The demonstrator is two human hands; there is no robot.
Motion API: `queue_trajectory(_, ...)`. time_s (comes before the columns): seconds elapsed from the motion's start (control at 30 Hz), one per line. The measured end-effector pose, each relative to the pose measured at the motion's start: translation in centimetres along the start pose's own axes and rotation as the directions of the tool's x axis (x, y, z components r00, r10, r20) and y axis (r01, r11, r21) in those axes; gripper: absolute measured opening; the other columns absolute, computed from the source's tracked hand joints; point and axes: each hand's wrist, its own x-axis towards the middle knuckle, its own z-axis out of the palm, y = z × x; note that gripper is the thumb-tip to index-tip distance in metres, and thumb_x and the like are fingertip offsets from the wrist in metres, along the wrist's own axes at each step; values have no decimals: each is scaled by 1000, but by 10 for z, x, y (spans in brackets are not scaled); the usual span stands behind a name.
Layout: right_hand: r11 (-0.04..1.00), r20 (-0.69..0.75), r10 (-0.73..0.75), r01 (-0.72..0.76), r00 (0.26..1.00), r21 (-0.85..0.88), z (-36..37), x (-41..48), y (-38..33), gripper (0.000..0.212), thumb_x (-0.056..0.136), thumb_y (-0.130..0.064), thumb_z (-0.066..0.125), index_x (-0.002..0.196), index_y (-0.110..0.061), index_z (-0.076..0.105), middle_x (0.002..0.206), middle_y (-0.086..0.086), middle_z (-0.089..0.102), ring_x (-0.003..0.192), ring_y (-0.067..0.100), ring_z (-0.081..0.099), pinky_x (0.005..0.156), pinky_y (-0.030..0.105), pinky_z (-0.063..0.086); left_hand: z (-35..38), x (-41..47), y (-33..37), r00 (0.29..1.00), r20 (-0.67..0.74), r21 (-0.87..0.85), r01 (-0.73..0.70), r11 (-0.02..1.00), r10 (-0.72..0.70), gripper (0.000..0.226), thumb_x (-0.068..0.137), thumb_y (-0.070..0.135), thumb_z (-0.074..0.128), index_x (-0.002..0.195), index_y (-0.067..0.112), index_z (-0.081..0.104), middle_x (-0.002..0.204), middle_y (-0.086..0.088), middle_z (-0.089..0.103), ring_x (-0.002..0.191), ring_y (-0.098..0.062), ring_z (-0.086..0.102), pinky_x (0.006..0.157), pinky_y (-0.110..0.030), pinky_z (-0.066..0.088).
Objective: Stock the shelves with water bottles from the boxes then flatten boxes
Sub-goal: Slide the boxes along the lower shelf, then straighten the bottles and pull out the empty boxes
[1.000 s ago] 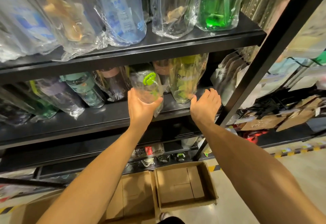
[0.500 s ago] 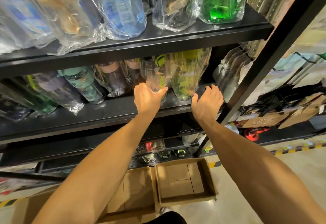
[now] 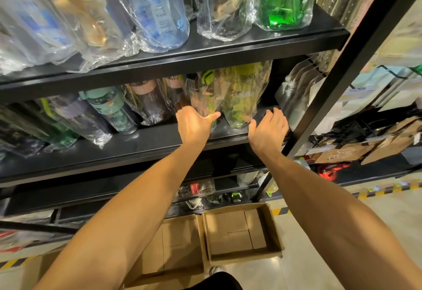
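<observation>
My left hand (image 3: 193, 125) grips the base of a plastic-wrapped bottle with a green lid (image 3: 204, 93), which stands on the middle black shelf (image 3: 141, 143) beside a yellow-green wrapped bottle (image 3: 244, 93). My right hand (image 3: 269, 129) rests on the shelf just right of that yellow-green bottle, fingers lightly curled, holding nothing. Two open cardboard boxes, one on the right (image 3: 242, 235) and one on the left (image 3: 175, 246), sit on the floor below and look empty.
Wrapped bottles fill the top shelf (image 3: 205, 49) and the left of the middle shelf, among them a teal bottle (image 3: 109, 109). A black diagonal upright (image 3: 342, 75) rises at the right. Paper bags (image 3: 342, 155) and clutter lie beyond it. Small items sit on a lower shelf (image 3: 201, 189).
My left hand has pushed the green-lidded bottle back and upright onto the middle shelf, next to the yellow-green bottle. My right hand stayed on the shelf and curled its fingers slightly.
</observation>
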Motion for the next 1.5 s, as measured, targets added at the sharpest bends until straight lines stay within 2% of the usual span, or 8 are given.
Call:
queue_trajectory(0.1,1000,146,12,-14,989,14,-10,3,1,67,103,-44,48,147,7,46,155,27,44,148,40,37,125,52,25,-9,-2,-2,999,36,90,-16,996,12,70,66,69,87,72,16,40,98,-15,64,102,-36,65,61,-37,47)
queue_trajectory(0.27,999,333,-42,39,942,14,-28,4,6,76,107,-52,40,161,1,27,169,23,23,158,36,16,130,48,9,-40,-12,-10,992,91,263,-109,958,88,75,75,70,79,109,9,55,122,-13,55,117,-30,53,91,-45,53)
queue_trajectory(0.4,999,369,-32,44,929,-24,-43,-20,-2,73,106,-48,47,157,3,33,165,25,30,155,39,23,128,51,17,-76,-23,-35,955,107,441,-294,848,276,61,94,57,63,136,14,56,132,-9,55,123,-31,52,99,-46,46)
queue_trajectory(0.57,984,372,-127,164,919,-71,-65,-77,-40,71,99,-48,57,148,2,43,153,23,45,146,38,36,123,52,26,-134,-45,-92,880,166,630,-442,639,445,47,96,46,57,132,15,60,126,-7,61,114,-31,56,93,-46,47)
queue_trajectory(0.77,890,299,-437,456,848,9,-82,-135,-126,65,88,-42,71,134,0,54,140,22,54,133,40,48,116,54,35,-203,-64,-166,916,133,745,-344,572,377,48,91,44,63,127,12,63,119,-12,64,111,-37,58,93,-49,44)
queue_trajectory(1.0,740,220,-672,655,707,153,-85,-202,-260,54,86,-41,70,128,-9,60,139,16,56,135,36,49,124,54,25,-306,-83,-269,965,48,786,-196,586,259,46,90,42,67,125,13,65,118,-11,66,112,-36,60,94,-49,46)
queue_trajectory(1.37,542,294,-836,779,463,315,-48,-372,-465,56,93,-47,64,137,-13,60,143,14,57,134,33,53,123,52,30,-442,-129,-473,994,-112,768,80,636,10,42,85,38,58,116,11,69,109,-16,70,100,-40,65,87,-48,45)
queue_trajectory(1.5,507,404,-840,787,361,352,-23,-432,-511,58,95,-49,63,140,-12,59,144,14,54,137,33,48,126,53,24,-460,-147,-548,982,-104,748,182,638,-158,39,79,30,75,114,13,72,103,-14,69,91,-39,65,80,-42,32)
